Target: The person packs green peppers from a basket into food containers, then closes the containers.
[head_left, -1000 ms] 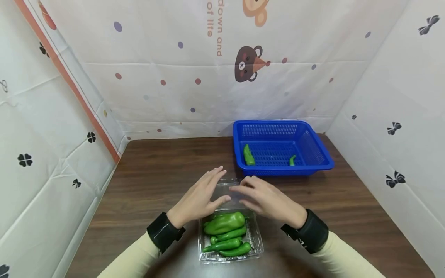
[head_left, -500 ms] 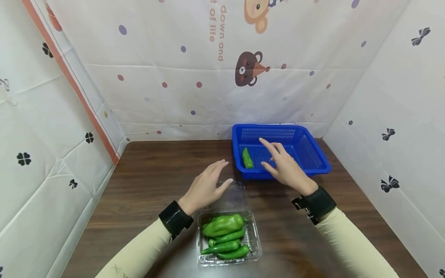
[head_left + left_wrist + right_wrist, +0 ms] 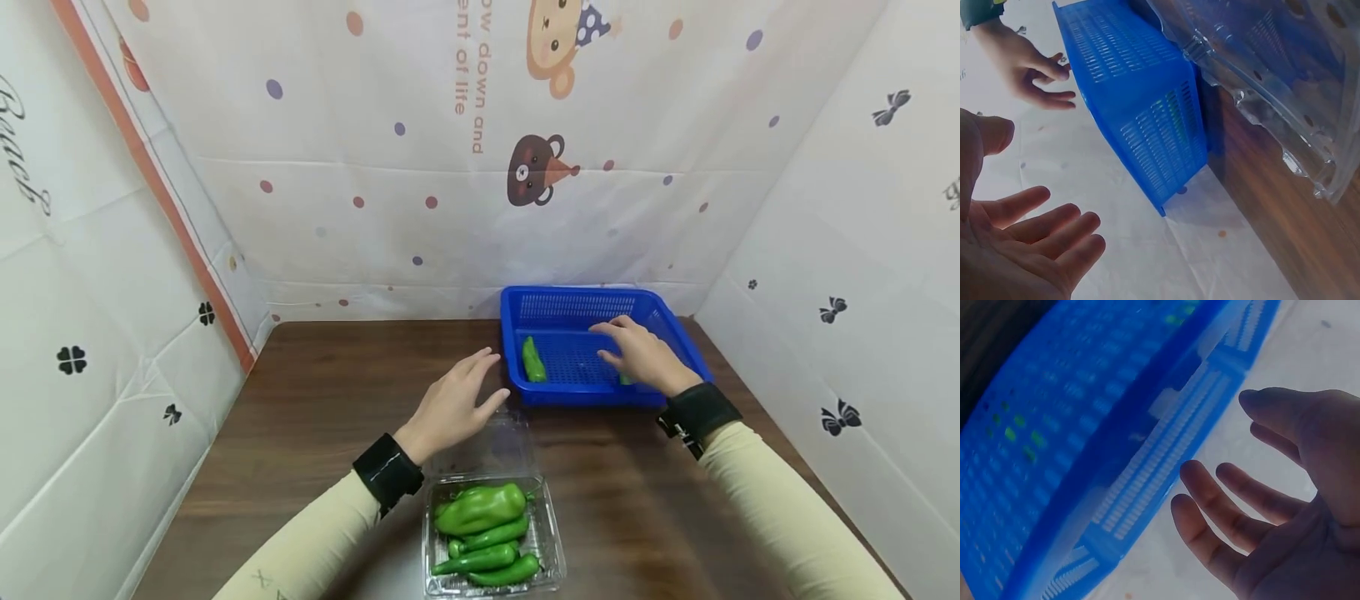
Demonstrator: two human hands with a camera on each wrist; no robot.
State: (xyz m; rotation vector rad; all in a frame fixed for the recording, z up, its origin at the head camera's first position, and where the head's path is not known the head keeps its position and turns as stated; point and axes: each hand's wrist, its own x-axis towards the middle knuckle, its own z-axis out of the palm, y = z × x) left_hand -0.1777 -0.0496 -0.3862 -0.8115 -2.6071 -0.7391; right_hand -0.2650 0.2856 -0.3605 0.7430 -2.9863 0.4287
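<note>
My right hand point(image 3: 641, 357) hovers over the right part of the blue plastic basket point(image 3: 585, 388), fingers spread and holding nothing. Beneath it a small green pepper point(image 3: 625, 379) is mostly hidden by the hand. Another green pepper point(image 3: 533, 360) lies at the basket's left side. Above the raised lid point(image 3: 487, 446) of a clear plastic box point(image 3: 553, 533) my left hand point(image 3: 450, 408) is held with relaxed, empty fingers. Inside the box rest a large green pepper point(image 3: 482, 510) and several slimmer green chillies point(image 3: 480, 558). The left wrist view shows the left palm point(image 3: 1016, 250) bare.
The brown wooden table point(image 3: 337, 400) meets patterned white cloth walls point(image 3: 337, 233) at the back and on both sides. The basket stands near the back right, with the box closer to the front edge.
My right hand has moved from above the box lid, rightward and forward, to over the basket. The left hand stays near the lid. The head view has tilted slightly up.
</note>
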